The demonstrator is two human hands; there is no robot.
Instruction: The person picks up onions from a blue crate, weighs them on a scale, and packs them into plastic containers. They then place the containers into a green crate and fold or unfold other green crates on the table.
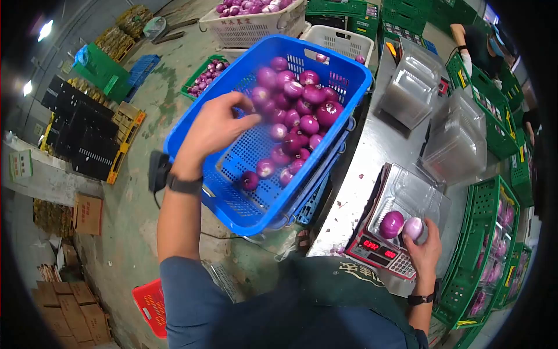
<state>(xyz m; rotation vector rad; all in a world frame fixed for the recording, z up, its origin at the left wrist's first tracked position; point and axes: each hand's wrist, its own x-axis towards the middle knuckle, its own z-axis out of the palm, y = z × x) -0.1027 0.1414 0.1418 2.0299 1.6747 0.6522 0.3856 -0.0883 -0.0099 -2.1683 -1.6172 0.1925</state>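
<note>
A blue plastic basket [244,224] holds several red onions [308,124], heaped toward its far right side. Over its near left part is my left hand [218,125], fingers curved and thumb apart, with no onion visible in it. To the right, a digital scale [378,250] with red lit numbers carries a clear plastic tray [407,195]. One red onion [391,224] sits in the tray. Beside it, my right hand [424,247] has its fingers round a paler onion [413,228] at the tray's near end.
Stacks of clear plastic trays [456,136] stand on the metal table [363,168]. Green crates [465,262] with packed onions line the right side. A white crate [256,29] of onions is behind the basket. Another person's arm [459,38] shows at the upper right.
</note>
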